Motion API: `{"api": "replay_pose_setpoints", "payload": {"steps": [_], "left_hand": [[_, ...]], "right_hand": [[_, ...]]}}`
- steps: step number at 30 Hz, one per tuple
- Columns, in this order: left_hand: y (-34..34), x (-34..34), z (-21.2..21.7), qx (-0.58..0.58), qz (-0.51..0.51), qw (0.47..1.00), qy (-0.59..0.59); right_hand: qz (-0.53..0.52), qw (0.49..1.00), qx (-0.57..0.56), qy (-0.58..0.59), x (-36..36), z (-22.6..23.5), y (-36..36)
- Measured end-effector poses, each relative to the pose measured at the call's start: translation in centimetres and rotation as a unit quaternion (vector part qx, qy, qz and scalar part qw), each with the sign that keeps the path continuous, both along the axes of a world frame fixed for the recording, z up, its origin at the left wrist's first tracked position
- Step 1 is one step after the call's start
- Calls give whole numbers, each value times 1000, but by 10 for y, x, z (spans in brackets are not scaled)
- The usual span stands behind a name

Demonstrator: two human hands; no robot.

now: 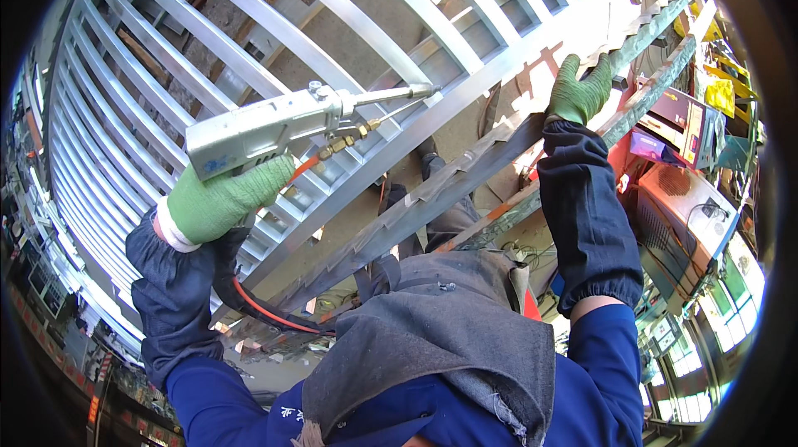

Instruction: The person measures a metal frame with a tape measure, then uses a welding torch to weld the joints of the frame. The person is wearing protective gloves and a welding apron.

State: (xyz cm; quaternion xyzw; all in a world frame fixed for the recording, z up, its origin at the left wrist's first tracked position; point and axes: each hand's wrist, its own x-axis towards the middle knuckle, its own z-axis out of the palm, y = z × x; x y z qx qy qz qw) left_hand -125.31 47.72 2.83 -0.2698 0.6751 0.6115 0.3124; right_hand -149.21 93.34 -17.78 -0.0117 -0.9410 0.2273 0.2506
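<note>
My left hand (229, 202), in a green glove, is closed around a silver welding gun (266, 127). The gun has a long slim nozzle, brass fittings and an orange hose. Its tip (434, 90) is at the edge rail (465, 85) of a silver metal grille, close to where a bar (416, 73) joins it. My right hand (579, 88), also green-gloved, has its thumb and fingers apart and holds nothing. It is at a notched metal support beam (507, 141) on the near side of the grille; whether it presses on the beam I cannot tell.
Parallel silver bars (125, 56) of the grille fill the left and far side. A black and red cable (270, 306) hangs near my left forearm. On the right are a greenish beam (652, 81), a red-and-white machine (686, 214) and a yellow bag (720, 96).
</note>
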Motion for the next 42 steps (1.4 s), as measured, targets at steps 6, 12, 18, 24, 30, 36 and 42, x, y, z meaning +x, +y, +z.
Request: {"api": "replay_pose_setpoints", "payload": {"steps": [6, 12, 18, 24, 30, 36, 42], "left_hand": [[-2, 6, -8, 33, -3, 999, 8], [-3, 5, -10, 24, -9, 999, 21], [2, 2, -6, 26, -1, 999, 32], [-3, 3, -10, 21, -8, 1000, 1], [-3, 0, -9, 10, -20, 1000, 2], [-4, 0, -8, 18, -23, 1000, -1], [-6, 2, -10, 12, -26, 1000, -11]], "right_hand": [[-2, 1000, -6, -13, -2, -5, 4], [1, 1000, -9, -16, -2, -5, 4], [-5, 999, -24, -22, 0, -1, -1], [-1, 1000, -13, -13, -3, -6, 5], [-7, 1000, -13, -21, -1, -4, 3], [-9, 999, -22, -35, -1, 0, 0], [-8, 999, -23, -34, -1, 0, 0]]}}
